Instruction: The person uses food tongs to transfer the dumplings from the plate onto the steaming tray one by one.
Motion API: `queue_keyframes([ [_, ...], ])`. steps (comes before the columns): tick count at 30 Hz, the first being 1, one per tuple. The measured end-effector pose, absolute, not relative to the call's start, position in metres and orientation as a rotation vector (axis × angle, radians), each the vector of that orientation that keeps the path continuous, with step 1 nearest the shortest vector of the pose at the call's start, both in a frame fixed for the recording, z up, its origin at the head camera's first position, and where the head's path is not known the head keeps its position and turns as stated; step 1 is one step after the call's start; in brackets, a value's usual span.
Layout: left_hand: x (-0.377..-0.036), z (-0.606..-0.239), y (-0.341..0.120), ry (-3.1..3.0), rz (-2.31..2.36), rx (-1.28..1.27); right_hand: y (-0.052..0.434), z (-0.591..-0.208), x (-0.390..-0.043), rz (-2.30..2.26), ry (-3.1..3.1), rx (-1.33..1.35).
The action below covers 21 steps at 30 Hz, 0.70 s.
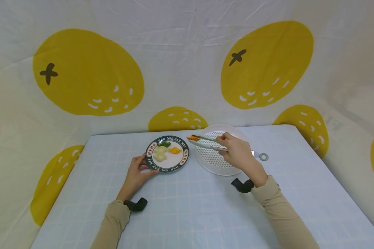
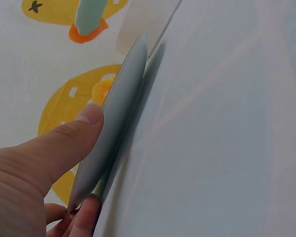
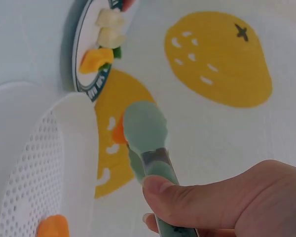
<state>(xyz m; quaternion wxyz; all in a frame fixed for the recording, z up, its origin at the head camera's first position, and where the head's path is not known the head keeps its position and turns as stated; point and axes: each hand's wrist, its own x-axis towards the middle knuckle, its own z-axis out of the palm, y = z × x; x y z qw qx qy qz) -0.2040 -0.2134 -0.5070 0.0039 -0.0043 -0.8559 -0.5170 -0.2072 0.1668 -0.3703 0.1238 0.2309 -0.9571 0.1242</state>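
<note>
Fruit-printed cloth (image 1: 180, 69) is hanging behind the pale worktop (image 1: 190, 211). The left hand (image 1: 138, 172) is holding the plate (image 1: 172, 160) in its grip at the near-left rim; pale pieces (image 1: 160, 153), a yellow piece (image 1: 175, 150) and a green piece (image 1: 165, 144) are lying on the plate. Right of it, the right hand's (image 1: 237, 152) grip is holding tongs (image 1: 209, 147), which are pinching an orange piece (image 1: 193, 138) between plate and perforated basket (image 1: 215, 162).

I can read lettering only on the plate (image 1: 174, 160) I'm holding. Its dark rim (image 1: 167, 138) says "HAO SHI HAO WEI" in white capitals along the far side, and the same wording runs along the near side. The left panel (image 1: 151, 149) and right panel (image 1: 184, 157) carry Chinese characters, too small for me to confirm. My right wrist view gets only partial rim letters.
</note>
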Motion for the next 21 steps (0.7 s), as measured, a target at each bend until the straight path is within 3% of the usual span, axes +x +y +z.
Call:
queue_keyframes([
  [21, -0.204, -0.507, -0.215, -2.665, -1.642, -0.041, 0.214, -0.395, -0.219, 0.417, -3.028, 0.387],
])
